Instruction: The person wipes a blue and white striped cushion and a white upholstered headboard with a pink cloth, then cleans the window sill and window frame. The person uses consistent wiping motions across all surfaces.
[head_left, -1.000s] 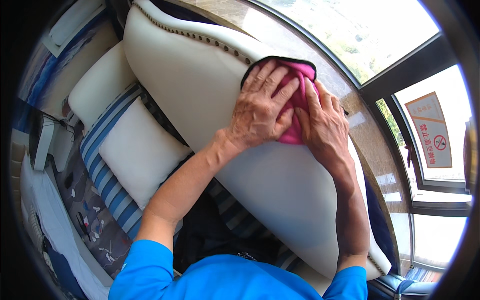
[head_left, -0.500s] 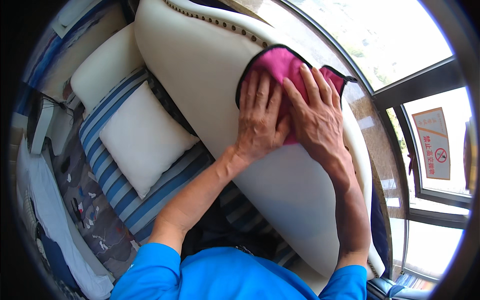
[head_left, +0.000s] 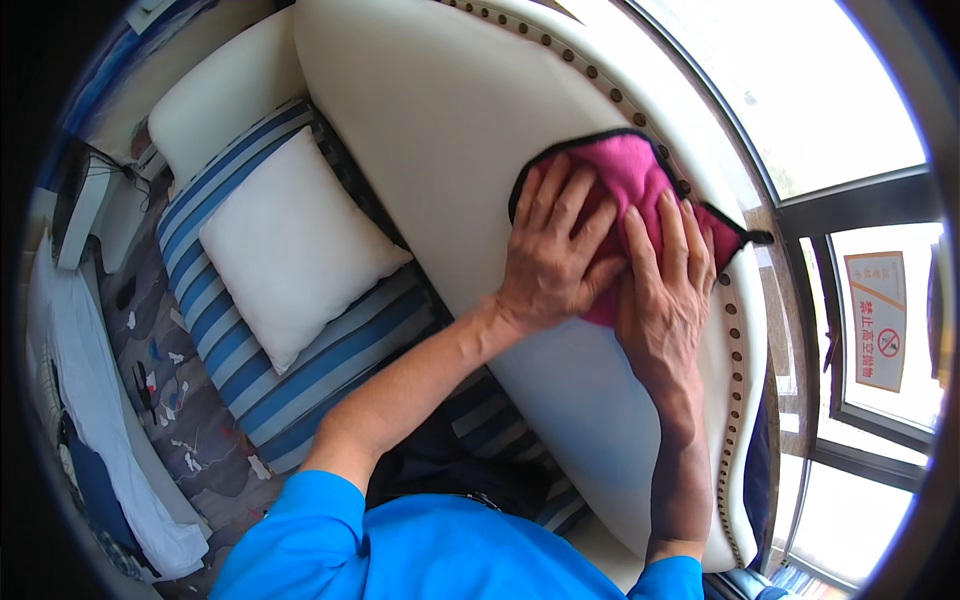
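A pink cloth [head_left: 622, 162] with black edging and a small black loop lies on the cream sofa backrest [head_left: 430, 120], near its row of brass-coloured studs. My left hand [head_left: 552, 255] presses flat on the cloth's left part, fingers stretched out. Beside it, my right hand [head_left: 662, 300] also lies flat on the cloth, its fingers spread toward the studded edge. Both thumbs are close together at the cloth's lower side. The palms hide part of the cloth.
A white cushion [head_left: 290, 250] rests on the blue-striped seat [head_left: 215, 330], left of the backrest. Windows with dark frames [head_left: 850, 195] stand along the right, one bearing a warning sign [head_left: 876, 320]. A bed with white sheets [head_left: 120, 420] is at far left, across a patterned carpet [head_left: 185, 440].
Both hands and the cloth have slid across the backrest, to the right and closer to me. The view has shifted slightly, showing more of the studded edge.
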